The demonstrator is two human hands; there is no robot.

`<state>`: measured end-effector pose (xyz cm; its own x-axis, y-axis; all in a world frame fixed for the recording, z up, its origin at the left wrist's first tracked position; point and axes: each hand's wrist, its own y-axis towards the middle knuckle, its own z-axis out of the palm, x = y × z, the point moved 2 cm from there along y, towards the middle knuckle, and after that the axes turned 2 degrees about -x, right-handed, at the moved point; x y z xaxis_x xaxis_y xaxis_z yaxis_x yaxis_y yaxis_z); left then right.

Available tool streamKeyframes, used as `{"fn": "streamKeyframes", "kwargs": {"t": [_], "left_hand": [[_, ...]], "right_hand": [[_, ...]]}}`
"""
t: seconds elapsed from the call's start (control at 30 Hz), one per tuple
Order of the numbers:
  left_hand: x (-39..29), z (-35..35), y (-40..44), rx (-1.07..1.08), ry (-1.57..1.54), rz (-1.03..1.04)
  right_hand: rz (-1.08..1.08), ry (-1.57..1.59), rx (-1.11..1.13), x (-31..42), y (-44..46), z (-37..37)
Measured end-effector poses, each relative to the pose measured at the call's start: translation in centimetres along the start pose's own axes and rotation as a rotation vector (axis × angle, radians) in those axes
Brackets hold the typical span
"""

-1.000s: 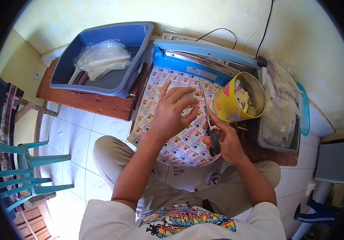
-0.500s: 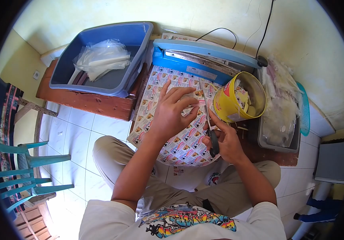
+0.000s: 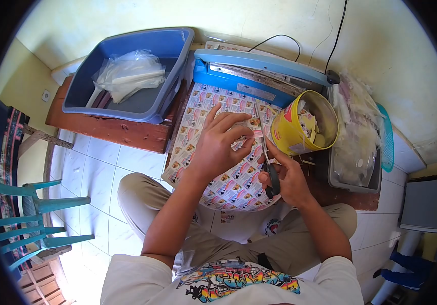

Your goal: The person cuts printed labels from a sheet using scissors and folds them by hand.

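Note:
Scissors with black handles [image 3: 272,182] are in my right hand [image 3: 285,178], their blades pointing up and away over the printed sheet [image 3: 236,188]. My left hand [image 3: 224,140] hovers over the same sheet, left of the blades, with thumb and index finger bent toward each other. Between its fingertips and the blades the pattern of the sheet makes it hard to tell what is pinched. The sheet bears rows of small coloured labels. Just right of the blades stands a yellow tub [image 3: 287,133] with paper scraps inside.
Behind the sheet is a blue sealer [image 3: 244,87] with a long arm. A blue basin [image 3: 157,114] with clear plastic bags sits on a wooden bench at left. At right, a grey bin [image 3: 353,187] holds more plastic. A green chair [image 3: 40,203] is far left; a person's blue sleeve or leg shows lower right.
My left hand has shifted very slightly, its fingers a little lower. The scissors' handles have moved slightly. The blue-clothed limb at the lower right has changed position.

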<state>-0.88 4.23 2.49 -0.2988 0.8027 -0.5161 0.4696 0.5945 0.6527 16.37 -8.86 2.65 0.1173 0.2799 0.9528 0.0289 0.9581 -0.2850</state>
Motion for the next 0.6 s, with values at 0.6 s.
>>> {"fn": "streamKeyframes", "kwargs": {"t": [0.6], "left_hand": [[0.10, 0.03, -0.16, 0.022, -0.003, -0.007]], "right_hand": [[-0.022, -0.060, 0.008, 0.14, -0.06, 0.19]]}}
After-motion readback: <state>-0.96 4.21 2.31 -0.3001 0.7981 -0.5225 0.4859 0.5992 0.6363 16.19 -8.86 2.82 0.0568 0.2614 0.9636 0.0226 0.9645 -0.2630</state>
